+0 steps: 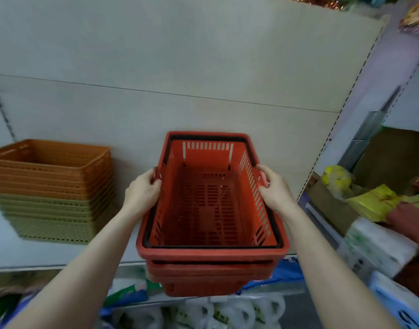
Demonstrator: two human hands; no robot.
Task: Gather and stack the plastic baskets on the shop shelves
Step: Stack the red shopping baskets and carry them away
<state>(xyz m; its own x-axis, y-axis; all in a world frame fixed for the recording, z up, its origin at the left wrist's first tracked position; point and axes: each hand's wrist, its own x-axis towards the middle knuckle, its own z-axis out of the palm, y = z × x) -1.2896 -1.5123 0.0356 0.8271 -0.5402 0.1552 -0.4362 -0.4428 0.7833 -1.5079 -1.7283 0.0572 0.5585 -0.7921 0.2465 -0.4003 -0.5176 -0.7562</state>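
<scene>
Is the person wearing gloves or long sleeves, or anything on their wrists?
No. Both arms are bare as far as the picture shows, with no sleeves in view. The left hand and the right hand have no gloves, and I see no rings, watch or bracelet on either wrist. The picture is a little blurry, so something very small could be missed.

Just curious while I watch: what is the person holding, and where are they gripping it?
A nested stack of red baskets, held by both long side rims: left hand on the left rim, right hand on the right.
</scene>
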